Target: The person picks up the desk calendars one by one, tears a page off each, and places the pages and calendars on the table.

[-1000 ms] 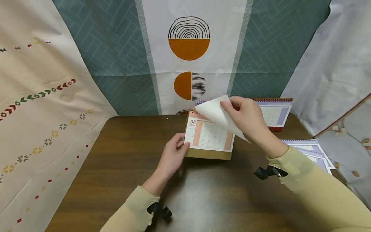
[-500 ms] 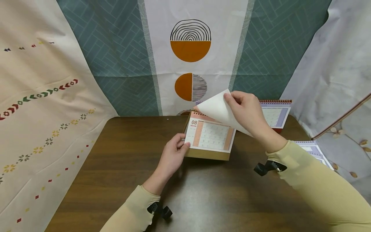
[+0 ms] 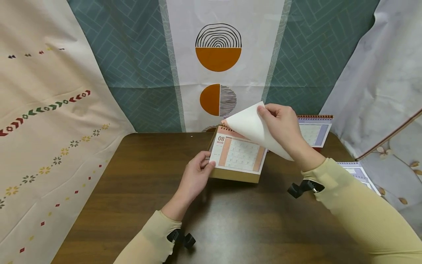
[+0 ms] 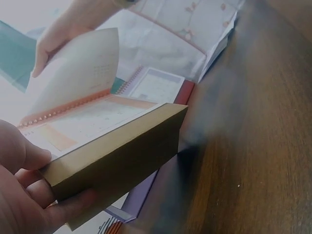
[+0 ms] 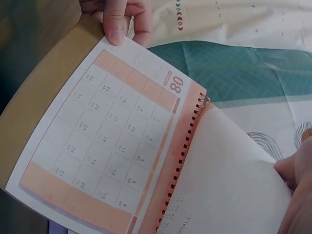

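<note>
A spiral-bound desk calendar (image 3: 242,154) on a gold-brown stand shows its orange page marked 08 in the head view. My left hand (image 3: 195,174) grips its lower left corner, thumb on the front and the other fingers round the stand's side, as the left wrist view shows. With thumb and fingers, my right hand (image 3: 282,126) pinches the edge of a raised page (image 3: 247,123). That page curls up and over from the orange binding (image 5: 178,165), its pale side showing. Printed lines with the word GOALS appear on it in the right wrist view.
Behind the right hand stands a purple calendar (image 3: 314,132) on a dark red base. Purple printed sheets (image 3: 359,174) lie at the right edge of the brown wooden table (image 3: 138,190). Patterned cloths (image 3: 138,62) hang at the back and both sides.
My right hand has risen a little with the page, which now stands slightly higher off the 08 page. The left hand keeps its hold, and the calendar's right side has tilted slightly.
</note>
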Tool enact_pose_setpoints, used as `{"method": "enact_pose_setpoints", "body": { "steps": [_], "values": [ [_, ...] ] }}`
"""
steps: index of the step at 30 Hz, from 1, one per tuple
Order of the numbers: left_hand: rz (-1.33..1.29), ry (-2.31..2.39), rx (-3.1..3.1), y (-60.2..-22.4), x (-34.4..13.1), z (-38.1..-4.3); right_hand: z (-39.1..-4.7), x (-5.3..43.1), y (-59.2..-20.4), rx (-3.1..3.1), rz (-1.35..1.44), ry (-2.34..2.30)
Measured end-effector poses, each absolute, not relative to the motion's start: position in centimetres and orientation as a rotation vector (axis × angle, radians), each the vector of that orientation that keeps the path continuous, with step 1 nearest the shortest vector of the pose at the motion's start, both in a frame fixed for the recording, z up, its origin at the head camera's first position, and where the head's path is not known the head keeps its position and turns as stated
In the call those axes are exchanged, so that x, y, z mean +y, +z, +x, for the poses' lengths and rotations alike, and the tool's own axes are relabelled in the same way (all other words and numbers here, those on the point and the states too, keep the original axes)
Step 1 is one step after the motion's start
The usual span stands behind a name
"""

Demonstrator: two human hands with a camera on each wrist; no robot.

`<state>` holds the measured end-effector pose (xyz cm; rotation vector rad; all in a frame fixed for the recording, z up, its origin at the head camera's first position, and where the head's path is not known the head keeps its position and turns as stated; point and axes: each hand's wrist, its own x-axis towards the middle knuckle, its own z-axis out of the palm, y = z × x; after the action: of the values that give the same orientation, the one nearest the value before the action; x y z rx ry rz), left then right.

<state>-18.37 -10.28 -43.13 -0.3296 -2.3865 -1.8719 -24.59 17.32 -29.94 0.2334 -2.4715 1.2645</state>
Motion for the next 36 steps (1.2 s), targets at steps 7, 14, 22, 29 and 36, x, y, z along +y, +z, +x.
{"method": "enact_pose_setpoints", "body": {
  "steps": [7, 14, 22, 29, 36],
  "values": [
    [-0.301, -1.881, -2.397, -43.4, -10.6, -18.2, -26.2, 19.6, -29.2, -2.304, -0.015, 1.436],
    [-0.339, -1.880, -2.416, -43.1, -10.3, -18.1, -26.9, 22.4, -29.1, -2.354, -0.136, 1.445],
    [-0.324, -1.889, -2.414, -42.9, -10.5, -18.0, -28.2, 25.6, -28.7, -2.264, -0.287, 1.645],
    [-0.371, -1.929, -2.366, -42.5, -10.7, -18.1, -28.4, 29.9, -27.9, -2.058, -0.428, 1.886],
    [-0.372, -1.924, -2.388, -42.7, -10.5, -17.9, -28.0, 32.6, -28.2, -1.970, -0.516, 1.954]
  ]
}}
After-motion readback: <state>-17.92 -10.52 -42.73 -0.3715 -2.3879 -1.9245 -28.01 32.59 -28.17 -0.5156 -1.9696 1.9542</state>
